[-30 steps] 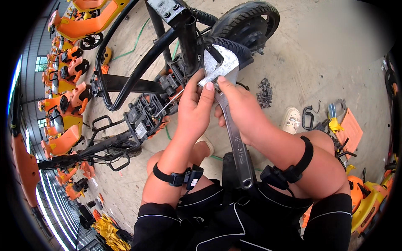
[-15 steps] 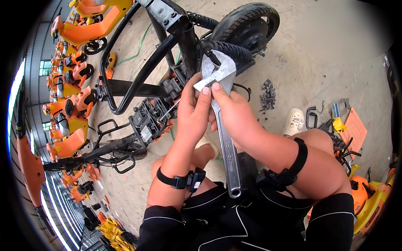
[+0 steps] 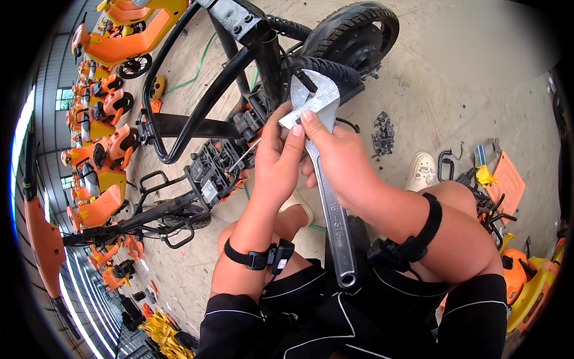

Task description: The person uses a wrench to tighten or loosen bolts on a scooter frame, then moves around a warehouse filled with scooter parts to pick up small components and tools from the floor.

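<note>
Two hands hold a large silver adjustable wrench (image 3: 326, 179) near the centre, its head toward twelve o'clock, its handle toward five.
The left hand (image 3: 278, 149) pinches the head's lower edge; the right hand (image 3: 342, 161) wraps the neck, thumb on the head. The black frame (image 3: 268, 72) stands toward eleven o'clock. Whether the wrench's mouth grips anything is unclear. The handle's far end is unheld, so a loosened grasp could let it swing or drop.

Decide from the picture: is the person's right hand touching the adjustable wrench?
Touching. The head view shows the right hand with its thumb lying on the broad end of the adjustable wrench, no gap between them.
</note>
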{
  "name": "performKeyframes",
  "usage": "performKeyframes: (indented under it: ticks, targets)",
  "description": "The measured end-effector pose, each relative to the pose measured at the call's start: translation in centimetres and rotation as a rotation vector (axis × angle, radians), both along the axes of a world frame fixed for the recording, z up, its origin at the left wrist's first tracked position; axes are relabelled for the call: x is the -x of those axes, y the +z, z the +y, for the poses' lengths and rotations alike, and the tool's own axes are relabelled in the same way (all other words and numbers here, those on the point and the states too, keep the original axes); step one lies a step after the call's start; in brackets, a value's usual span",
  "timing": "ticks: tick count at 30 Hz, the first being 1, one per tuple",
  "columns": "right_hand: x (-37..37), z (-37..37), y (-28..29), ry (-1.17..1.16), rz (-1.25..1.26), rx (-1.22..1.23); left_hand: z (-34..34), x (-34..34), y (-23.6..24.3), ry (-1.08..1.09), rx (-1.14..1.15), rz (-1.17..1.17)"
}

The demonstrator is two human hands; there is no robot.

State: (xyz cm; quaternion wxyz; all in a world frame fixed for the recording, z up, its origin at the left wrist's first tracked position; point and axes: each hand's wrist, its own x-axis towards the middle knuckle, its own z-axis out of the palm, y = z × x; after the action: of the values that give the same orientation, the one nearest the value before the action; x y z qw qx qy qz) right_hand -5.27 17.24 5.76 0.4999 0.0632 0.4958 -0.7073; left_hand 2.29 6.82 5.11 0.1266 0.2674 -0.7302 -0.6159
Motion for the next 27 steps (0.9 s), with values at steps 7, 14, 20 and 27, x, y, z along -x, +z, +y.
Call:
performKeyframes:
  ticks: [7, 14, 20, 27]
  targets:
    - [0.2, 0.2, -0.5, 0.044, -0.076, 0.063, -0.2, 0.0, -0.3, 0.007, -0.046, 0.063]
    - [0.4, 0.2, 0.4, -0.006, -0.032, 0.009, -0.1, -0.3, -0.1, -0.025, -0.042, 0.038]
    - [0.6, 0.1, 0.2, 0.039, -0.030, 0.013, -0.3, -0.2, 0.0, -0.035, -0.044, -0.002]
    - [-0.4, 0.0, -0.4, 0.010, -0.004, 0.031, -0.3, -0.2, -0.1, -0.026, 0.040, 0.052]
